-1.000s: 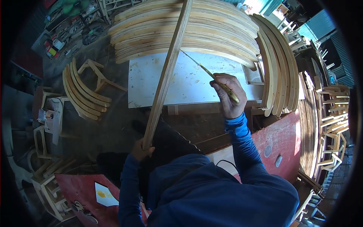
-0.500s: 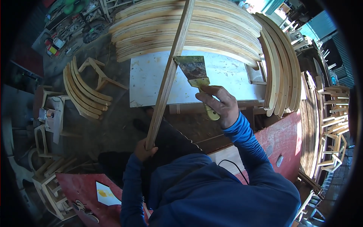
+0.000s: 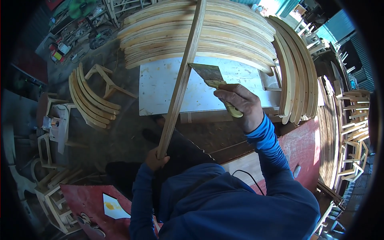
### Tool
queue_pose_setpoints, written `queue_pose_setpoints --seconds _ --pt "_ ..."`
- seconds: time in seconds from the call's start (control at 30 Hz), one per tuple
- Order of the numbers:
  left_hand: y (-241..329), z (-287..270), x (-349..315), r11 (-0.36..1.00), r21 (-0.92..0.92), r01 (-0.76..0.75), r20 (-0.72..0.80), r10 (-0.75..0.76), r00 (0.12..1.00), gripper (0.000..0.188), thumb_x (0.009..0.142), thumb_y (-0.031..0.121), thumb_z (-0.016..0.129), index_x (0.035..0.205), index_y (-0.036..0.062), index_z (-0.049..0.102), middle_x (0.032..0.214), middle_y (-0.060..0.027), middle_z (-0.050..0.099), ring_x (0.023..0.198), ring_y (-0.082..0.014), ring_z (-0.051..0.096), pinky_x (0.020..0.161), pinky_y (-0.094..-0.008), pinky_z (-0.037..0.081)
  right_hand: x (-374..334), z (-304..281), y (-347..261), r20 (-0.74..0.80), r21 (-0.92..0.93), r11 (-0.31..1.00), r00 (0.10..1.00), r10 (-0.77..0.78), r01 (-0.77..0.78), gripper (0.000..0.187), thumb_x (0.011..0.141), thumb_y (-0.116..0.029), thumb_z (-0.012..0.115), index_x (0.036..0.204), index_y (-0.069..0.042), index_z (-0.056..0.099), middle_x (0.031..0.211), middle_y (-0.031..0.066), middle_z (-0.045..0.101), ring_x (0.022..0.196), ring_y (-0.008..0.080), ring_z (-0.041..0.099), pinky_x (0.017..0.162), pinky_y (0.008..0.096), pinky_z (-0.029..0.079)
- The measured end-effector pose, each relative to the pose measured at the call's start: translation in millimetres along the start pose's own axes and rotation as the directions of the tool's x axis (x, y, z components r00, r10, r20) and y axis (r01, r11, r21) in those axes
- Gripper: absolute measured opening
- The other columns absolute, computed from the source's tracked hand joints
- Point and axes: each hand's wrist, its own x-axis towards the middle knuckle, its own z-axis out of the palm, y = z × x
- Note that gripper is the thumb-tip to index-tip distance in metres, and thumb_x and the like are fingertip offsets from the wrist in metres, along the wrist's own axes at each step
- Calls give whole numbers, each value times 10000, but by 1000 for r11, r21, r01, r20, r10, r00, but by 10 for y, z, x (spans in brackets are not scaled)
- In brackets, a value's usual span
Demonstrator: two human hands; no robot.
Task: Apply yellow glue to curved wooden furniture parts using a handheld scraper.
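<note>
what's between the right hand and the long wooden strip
A scraper: its blade extends from the right hand toward the wooden strip, as the head view shows.

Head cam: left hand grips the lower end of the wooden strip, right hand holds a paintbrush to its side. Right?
Not a paintbrush: the head view shows the right hand holding a flat-bladed scraper. The left hand does grip the lower end of the wooden strip.

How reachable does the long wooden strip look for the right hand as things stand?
Probably yes: the right hand holds a scraper whose tip seems to meet the strip, with nothing else visible between.
</note>
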Motion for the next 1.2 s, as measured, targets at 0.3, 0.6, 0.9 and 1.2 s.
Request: queue_pose_setpoints --seconds 0.3,0.6,0.9,1.2 --pt "-144 -19 28 998 36 -45 -19 46 999 268 802 226 767 894 42 595 692 -37 609 591 -115 596 559 -293 483 118 31 -83 8 -113 990 997 -81 81 456 711 55 758 1141 -93 721 1146 113 683 1012 302 696 865 360 600" --pt "-134 -17 40 998 7 -55 -5 55 998 278 799 229 773 903 47 591 668 -31 591 541 -112 577 502 -279 459 135 -15 42 -134 78 997 991 22 -11 306 816 73 728 1099 -44 718 1047 135 711 955 302 719 832 349 592" --pt "30 18 19 999 -33 -11 20 12 1000 228 815 156 754 906 48 576 658 -29 578 500 -115 564 460 -278 445 138 -48 18 -159 148 988 985 74 -50 317 817 96 710 1111 -23 702 1055 140 707 966 304 714 838 348 591" --pt "-73 -3 31 999 23 -29 6 29 1000 243 810 179 763 908 47 584 654 -24 576 503 -111 560 466 -282 441 4 17 -22 -25 -45 999 999 -22 21 344 789 63 724 1107 -68 743 1092 150 703 994 300 710 861 352 594"
